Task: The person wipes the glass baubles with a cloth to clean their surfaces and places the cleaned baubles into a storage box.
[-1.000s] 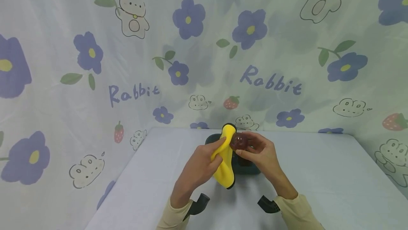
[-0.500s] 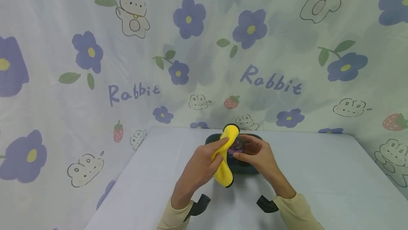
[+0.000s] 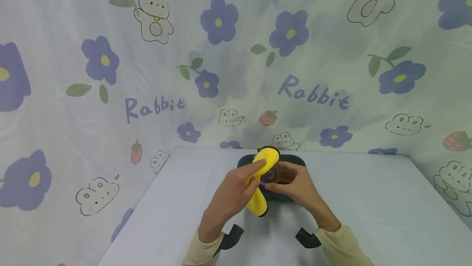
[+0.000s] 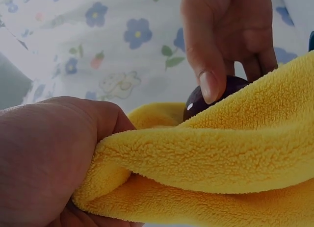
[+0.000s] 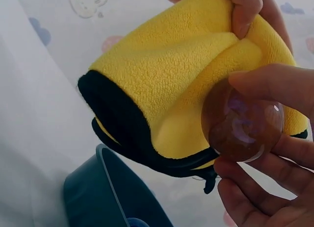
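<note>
My left hand (image 3: 229,190) grips a thick yellow plush cloth (image 5: 162,80) with dark edging, pinching a fold so that both ends hang free. Between the thumb and fingers of my right hand (image 3: 299,183) is a glossy, see-through ball (image 5: 243,124), brownish with purple swirls inside. The cloth lies right against the ball and covers part of it in the head view. From the left wrist, the ball looks dark purple behind the cloth's fold. Both hands are above a dark teal tub (image 5: 83,192), overlapping it in the head view.
Inside the tub, a rounded blue thing (image 5: 137,222) shows at the lower edge of the right wrist view. A white-covered table (image 3: 368,196) extends around it. Behind hangs a curtain (image 3: 250,81) printed with flowers and rabbits. Black curved pieces (image 3: 231,237) stick out from both sleeves.
My right hand has brought the ball down and left, further behind the cloth, and turned it from dark red to a purple-ringed side. The cloth's upper end has tipped right over it.
</note>
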The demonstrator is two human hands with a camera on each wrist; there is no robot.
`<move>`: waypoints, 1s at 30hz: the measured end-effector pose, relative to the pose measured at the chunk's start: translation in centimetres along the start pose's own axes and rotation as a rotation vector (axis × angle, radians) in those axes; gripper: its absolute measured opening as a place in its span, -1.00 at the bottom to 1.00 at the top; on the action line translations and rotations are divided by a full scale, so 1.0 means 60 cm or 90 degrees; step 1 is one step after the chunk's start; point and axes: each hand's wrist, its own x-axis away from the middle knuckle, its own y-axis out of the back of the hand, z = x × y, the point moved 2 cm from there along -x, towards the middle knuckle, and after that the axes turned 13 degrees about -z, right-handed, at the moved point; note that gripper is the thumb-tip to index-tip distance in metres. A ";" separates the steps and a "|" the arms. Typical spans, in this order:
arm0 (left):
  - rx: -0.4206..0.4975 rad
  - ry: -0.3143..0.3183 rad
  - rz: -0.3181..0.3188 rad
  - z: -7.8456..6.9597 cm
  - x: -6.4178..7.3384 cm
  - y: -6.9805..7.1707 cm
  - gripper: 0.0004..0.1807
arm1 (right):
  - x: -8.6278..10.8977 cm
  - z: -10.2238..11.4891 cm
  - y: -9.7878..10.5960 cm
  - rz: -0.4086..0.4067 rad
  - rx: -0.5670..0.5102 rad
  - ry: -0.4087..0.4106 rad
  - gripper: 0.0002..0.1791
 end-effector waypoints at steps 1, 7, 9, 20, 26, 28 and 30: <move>-0.004 -0.001 0.001 0.000 0.000 0.000 -0.47 | 0.000 0.000 -0.001 0.004 0.001 0.002 -0.38; -0.012 -0.008 0.001 0.003 0.000 -0.001 -0.48 | 0.003 0.005 -0.003 0.021 0.010 0.031 -0.41; -0.014 -0.014 -0.001 0.004 -0.001 -0.002 -0.48 | 0.005 0.007 -0.003 0.031 0.007 0.042 -0.41; -0.008 0.010 -0.003 0.014 -0.006 0.005 -0.46 | 0.006 0.015 -0.004 0.078 -0.078 0.087 -0.49; 0.017 0.019 -0.011 0.015 -0.006 0.008 -0.45 | 0.005 0.017 -0.003 0.065 -0.112 0.094 -0.43; 0.019 0.022 -0.010 0.016 -0.006 0.009 -0.46 | 0.005 0.018 -0.003 0.055 -0.120 0.082 -0.40; 0.025 0.024 -0.009 0.016 -0.007 0.010 -0.47 | 0.006 0.019 -0.002 0.045 -0.126 0.075 -0.39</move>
